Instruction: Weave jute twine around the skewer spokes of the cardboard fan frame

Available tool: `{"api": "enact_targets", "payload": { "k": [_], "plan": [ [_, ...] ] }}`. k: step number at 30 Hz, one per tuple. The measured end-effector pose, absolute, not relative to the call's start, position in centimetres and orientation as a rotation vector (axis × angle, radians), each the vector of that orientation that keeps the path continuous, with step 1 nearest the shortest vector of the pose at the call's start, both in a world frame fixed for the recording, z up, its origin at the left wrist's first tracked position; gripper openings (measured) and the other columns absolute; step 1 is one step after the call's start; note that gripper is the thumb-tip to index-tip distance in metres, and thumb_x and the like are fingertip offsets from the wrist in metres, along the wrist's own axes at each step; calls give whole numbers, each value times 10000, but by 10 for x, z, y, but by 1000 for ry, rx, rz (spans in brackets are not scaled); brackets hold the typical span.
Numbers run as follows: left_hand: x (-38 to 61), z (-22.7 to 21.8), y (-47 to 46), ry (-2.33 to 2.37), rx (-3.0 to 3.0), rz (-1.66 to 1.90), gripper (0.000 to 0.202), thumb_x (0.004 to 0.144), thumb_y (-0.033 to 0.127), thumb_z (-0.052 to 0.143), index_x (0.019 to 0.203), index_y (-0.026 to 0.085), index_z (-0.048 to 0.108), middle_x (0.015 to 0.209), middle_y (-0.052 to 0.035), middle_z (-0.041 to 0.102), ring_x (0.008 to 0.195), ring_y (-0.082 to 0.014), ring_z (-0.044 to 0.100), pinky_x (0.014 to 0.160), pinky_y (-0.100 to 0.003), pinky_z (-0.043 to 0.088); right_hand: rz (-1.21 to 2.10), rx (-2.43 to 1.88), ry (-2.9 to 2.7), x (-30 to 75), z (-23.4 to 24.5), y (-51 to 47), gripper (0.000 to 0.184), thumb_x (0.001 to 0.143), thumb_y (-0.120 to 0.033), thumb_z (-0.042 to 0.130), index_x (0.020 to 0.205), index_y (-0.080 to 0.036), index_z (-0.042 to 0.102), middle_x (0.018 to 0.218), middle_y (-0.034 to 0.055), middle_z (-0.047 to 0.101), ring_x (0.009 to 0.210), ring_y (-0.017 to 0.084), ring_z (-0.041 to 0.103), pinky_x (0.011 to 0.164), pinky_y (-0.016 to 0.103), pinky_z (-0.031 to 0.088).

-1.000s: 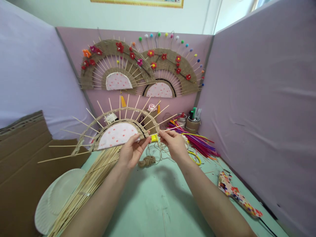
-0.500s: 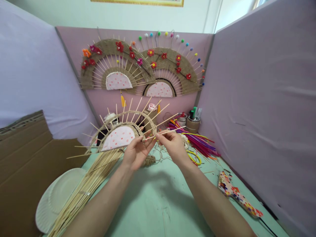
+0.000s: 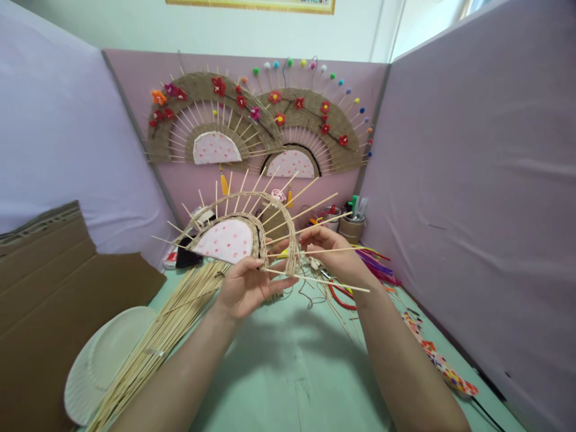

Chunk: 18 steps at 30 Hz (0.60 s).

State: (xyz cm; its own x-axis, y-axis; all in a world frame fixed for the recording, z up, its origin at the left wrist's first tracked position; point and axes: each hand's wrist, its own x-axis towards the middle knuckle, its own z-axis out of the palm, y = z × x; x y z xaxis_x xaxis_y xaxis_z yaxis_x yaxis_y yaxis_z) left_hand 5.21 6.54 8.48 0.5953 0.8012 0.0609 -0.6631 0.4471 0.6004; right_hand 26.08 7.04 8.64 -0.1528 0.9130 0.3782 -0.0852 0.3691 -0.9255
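Observation:
I hold a half-made fan (image 3: 229, 239) upright over the green table: a pink dotted half-circle with jute twine woven round radiating wooden skewers. My left hand (image 3: 245, 287) grips it at the bottom edge of the half-circle, fingers closed on it. Behind the fan's right side is my right hand (image 3: 330, 249), with its fingers curled among the skewers and the jute band. What the right fingers pinch is partly hidden by the sticks.
A bundle of skewers (image 3: 153, 348) and white paper plates (image 3: 96, 366) lie at the left by cardboard (image 3: 49, 300). Pipe cleaners (image 3: 378, 264), cups with pens (image 3: 351, 225), loose twine and a patterned glue gun (image 3: 443, 369) lie at the right. Two finished fans (image 3: 256, 120) hang on the back wall.
The fan has turned and swung right, so its skewers now reach over my right hand. My right hand moved up and behind the fan's right edge.

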Motion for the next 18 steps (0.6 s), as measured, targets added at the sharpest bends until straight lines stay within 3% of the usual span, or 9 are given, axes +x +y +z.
{"api": "enact_targets", "payload": {
  "k": [3, 5, 8, 12, 18],
  "plan": [
    [53, 85, 65, 245, 631, 912, 441, 766, 32, 442, 1135, 180, 635, 1091, -85, 702, 979, -282, 669, 795, -496, 563, 1165, -748, -1533, 259, 85, 71, 200, 740, -285, 714, 909, -209, 641, 956, 29, 654, 905, 162, 607, 845, 323, 464],
    [53, 84, 65, 238, 635, 898, 437, 764, 29, 439, 1123, 174, 642, 1111, -84, 696, 994, -284, 662, 792, -494, 564, 1233, -729, -1576, 260, 83, 72, 148, 734, -289, 724, 805, -196, 633, 895, 22, 660, 853, 159, 617, 840, 333, 470],
    [52, 84, 64, 236, 644, 823, 417, 749, 45, 442, 1103, 118, 650, 1109, -120, 693, 1019, -284, 650, 832, -507, 547, 1226, -736, -1537, 259, 80, 75, 216, 745, -362, 719, 712, -188, 594, 837, 28, 673, 791, 166, 632, 791, 339, 492],
    [54, 80, 64, 260, 654, 788, 415, 717, 64, 441, 1068, 82, 663, 1102, -139, 690, 1030, -291, 639, 878, -537, 514, 1126, -784, -1507, 254, 79, 75, 244, 781, -424, 679, 813, -187, 628, 870, 47, 698, 791, 179, 654, 730, 318, 508],
    [56, 75, 64, 238, 663, 741, 414, 695, 93, 436, 1042, 63, 660, 977, -155, 715, 996, -310, 655, 914, -564, 472, 1252, -703, -1557, 250, 83, 67, 256, 796, -412, 670, 930, -194, 669, 978, 62, 700, 871, 189, 666, 750, 310, 529]
  ]
}}
